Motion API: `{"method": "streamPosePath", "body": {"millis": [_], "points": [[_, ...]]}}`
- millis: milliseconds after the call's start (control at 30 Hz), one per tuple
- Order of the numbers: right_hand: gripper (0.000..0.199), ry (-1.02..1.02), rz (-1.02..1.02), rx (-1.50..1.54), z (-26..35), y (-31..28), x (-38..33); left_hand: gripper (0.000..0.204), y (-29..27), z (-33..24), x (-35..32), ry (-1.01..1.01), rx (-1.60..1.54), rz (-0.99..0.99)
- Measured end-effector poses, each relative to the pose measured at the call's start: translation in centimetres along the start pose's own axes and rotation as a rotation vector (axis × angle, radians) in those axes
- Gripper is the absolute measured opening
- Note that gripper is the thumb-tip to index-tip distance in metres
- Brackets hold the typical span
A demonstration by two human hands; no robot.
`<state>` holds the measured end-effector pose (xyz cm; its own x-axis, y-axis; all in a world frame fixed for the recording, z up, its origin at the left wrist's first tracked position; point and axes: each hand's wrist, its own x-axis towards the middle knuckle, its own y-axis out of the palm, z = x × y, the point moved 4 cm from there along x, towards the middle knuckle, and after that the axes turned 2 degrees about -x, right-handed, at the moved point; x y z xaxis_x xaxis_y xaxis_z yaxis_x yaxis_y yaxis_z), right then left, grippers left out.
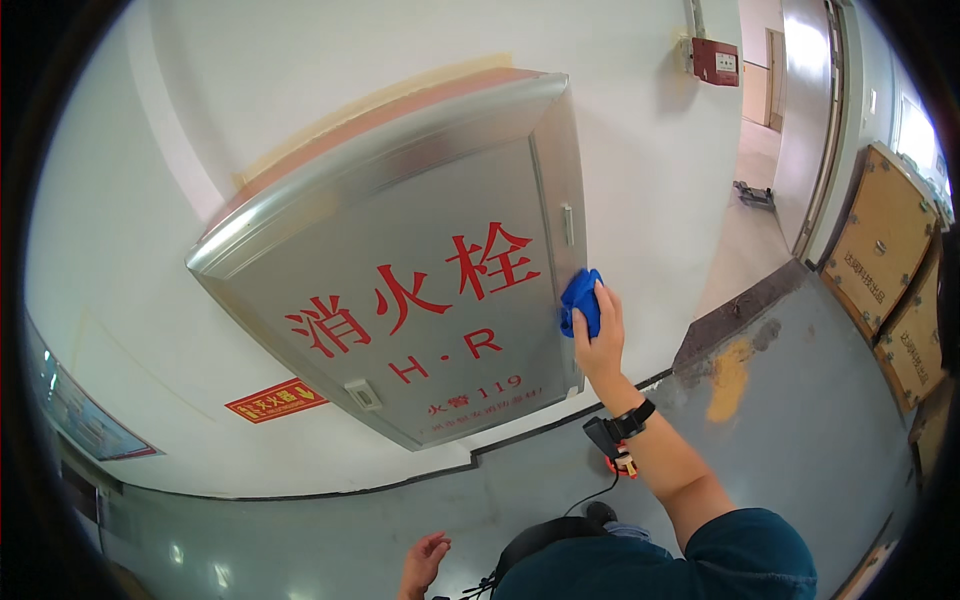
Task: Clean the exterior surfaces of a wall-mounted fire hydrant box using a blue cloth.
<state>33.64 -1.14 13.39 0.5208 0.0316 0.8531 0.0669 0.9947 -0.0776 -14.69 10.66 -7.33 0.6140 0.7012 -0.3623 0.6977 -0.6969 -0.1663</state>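
A blue cloth [581, 303] is bunched in my right hand [601, 338], whose fingers close round it. The cloth is pressed to the right-hand edge of a silver metal fire hydrant cabinet [450, 190] mounted on the white wall. Red lettering covers the cabinet's door, and a small latch [363, 394] sits near its lower left part. Low in the picture, my left hand [428, 556] hangs away from the cabinet with its fingers loosely curled. I see nothing held in it, though part of the palm is hidden.
A red alarm box [716, 62] is fixed to the wall at upper right, beside an open doorway [760, 150]. Wooden crates [880, 230] stand along the right side. A red sign [276, 401] is on the wall below the cabinet. The grey floor [760, 420] has a yellow patch.
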Motion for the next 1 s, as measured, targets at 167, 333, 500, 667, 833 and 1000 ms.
{"method": "streamPosePath", "body": {"millis": [167, 333, 500, 667, 833, 1000], "points": [[0.048, 0.194, 0.066, 0.011, -2.6, 0.3, -4.5, 0.031, -0.5, 0.9, 0.3, -0.008, 0.005, 0.012], [0.047, 0.311, 0.148, -0.008, -4.6, -0.1, -7.3, 0.031, -0.2, 0.4, 0.5, 0.001, 0.003, 0.017], [0.044, 0.298, 0.080, 0.095, -2.6, -1.2, -4.4, 0.033, 0.2, -0.9, 0.6, 0.017, 0.063, 0.036], [0.045, 0.102, -0.019, 0.127, 1.2, -1.3, 1.6, 0.033, 0.0, -0.6, 0.3, 0.000, 0.040, 0.013], [0.048, 0.071, 0.056, 0.026, 0.5, -0.2, 1.1, 0.034, 0.0, -0.4, 0.1, 0.005, 0.023, -0.004], [0.047, 0.161, 0.068, 0.009, -3.2, 0.1, -4.1, 0.034, -0.1, 0.2, -0.2, -0.024, 0.046, -0.011]]}}
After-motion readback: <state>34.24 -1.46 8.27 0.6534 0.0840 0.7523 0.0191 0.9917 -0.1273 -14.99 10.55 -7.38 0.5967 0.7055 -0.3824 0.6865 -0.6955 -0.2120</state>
